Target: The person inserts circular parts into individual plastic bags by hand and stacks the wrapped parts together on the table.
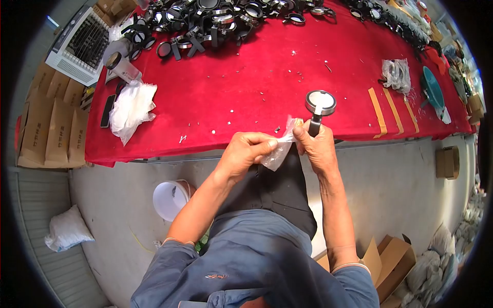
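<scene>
My left hand [248, 155] is closed, thumb and fingers pinching a small clear plastic bag [278, 156]. My right hand [317, 146] is wrapped round the dark handle of a round-headed piece [321, 101], which has a white disc face and a black-and-silver rim. The head of the piece points up, away from me, over the red cloth. The bag's upper end reaches the right thumb and fingertips, so the bag stretches between both hands. Whether anything is inside the bag, I cannot tell.
A large pile of similar round-headed pieces [213, 20] lies along the back of the red-covered table [205, 92]. White plastic bags [132, 109] and a jar [123, 66] sit left; orange strips [393, 110] and a teal basin [432, 88] right. A white bucket [170, 201] stands below.
</scene>
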The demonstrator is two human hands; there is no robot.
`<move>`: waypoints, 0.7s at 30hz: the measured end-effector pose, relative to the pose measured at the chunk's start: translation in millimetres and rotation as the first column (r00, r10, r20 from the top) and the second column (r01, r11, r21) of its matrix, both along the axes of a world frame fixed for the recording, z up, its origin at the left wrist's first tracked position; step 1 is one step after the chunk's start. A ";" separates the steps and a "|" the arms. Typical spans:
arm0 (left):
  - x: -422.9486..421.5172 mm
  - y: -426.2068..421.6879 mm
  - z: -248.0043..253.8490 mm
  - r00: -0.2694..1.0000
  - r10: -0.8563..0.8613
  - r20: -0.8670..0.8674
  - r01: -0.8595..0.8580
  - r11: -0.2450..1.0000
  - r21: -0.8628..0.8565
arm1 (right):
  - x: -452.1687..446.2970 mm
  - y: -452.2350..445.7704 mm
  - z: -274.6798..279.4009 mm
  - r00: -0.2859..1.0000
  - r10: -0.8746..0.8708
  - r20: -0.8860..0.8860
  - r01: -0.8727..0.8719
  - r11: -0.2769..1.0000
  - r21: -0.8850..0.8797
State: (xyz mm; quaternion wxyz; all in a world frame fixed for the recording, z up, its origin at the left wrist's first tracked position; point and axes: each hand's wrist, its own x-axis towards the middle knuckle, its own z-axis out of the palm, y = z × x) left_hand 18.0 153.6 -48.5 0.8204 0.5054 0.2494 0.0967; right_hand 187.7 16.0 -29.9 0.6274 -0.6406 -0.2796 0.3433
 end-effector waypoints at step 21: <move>14.5 -16.7 8.1 0.923 0.372 0.103 -0.360 0.925 -0.120 | 7.3 -9.1 -3.0 0.996 -0.033 0.088 0.038 0.998 -0.053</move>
